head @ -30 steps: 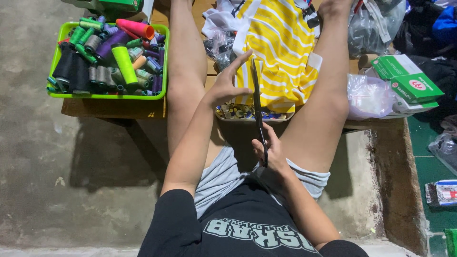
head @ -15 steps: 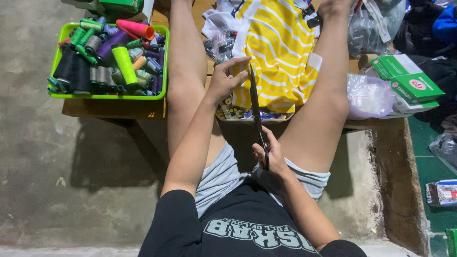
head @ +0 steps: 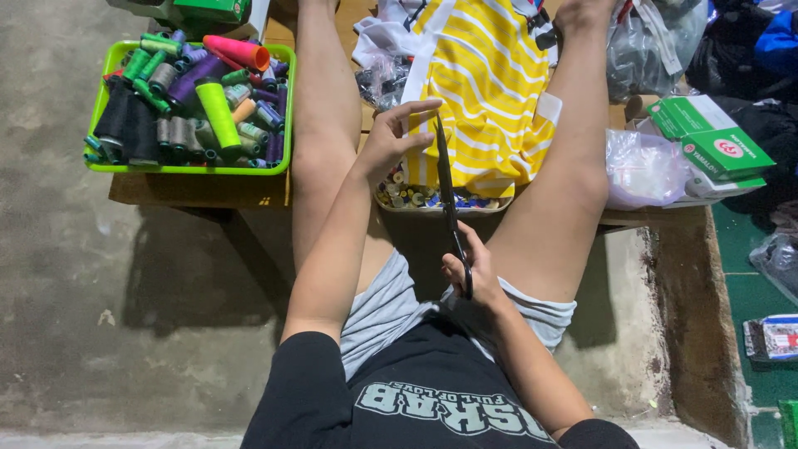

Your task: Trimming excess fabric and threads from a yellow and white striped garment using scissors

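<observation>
Bare concrete floor [head: 125, 333] fills the left of the view, and a low wooden platform [head: 199, 189] carries the goods ahead of the seated person. At the platform's left end sits a green tray [head: 287, 125] crowded with thread spools [head: 187, 100]. Near the front edge, between the person's legs, lies a yellow striped garment [head: 486, 91], with a shallow dish of small bobbins [head: 416, 199] just below it.

The right hand [head: 470, 278] is closed around the handles of long dark scissors [head: 449, 199], held close to the lap. Their long axis runs away from the body, tips pointing at the garment's lower left edge; whether the blades are parted cannot be told. The left hand [head: 391, 145] is nearer the cloth, fingers [head: 420, 108] spread and loosely curled, touching the fabric edge just beside the blade tips without clearly gripping it. Green boxes [head: 711, 137] and plastic bags [head: 644, 166] lie at the platform's right end.
</observation>
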